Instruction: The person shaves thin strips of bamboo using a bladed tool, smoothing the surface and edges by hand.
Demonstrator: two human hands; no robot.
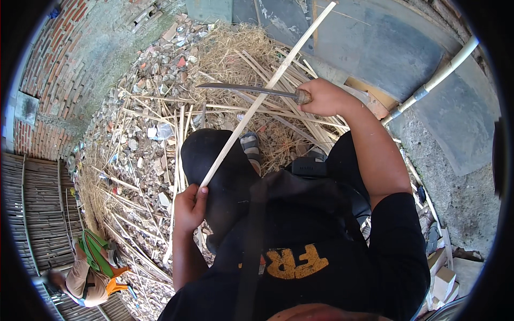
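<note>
Person's left hand (189,207), beside black-clad left knee (205,156), pinches end of long, flat, pale bamboo-like strip (248,119) slanting over knee; right hand (324,98), beyond knee, clenches long dark-metal knife (235,87).

The ground (140,145) here is all bumpy, covered in little stones and broken bits, mostly gray and brown. I can see a red bit (182,62) near the top, and a crumpled clear plastic piece (164,131) over on the left side. A big messy heap of dry grass (233,45) sits at the far end. Lots of long pale strips (319,135) lie crisscross beside it, some on top of each other. More thin sticks (144,206) are spread about on the left, pointing different ways.
</note>
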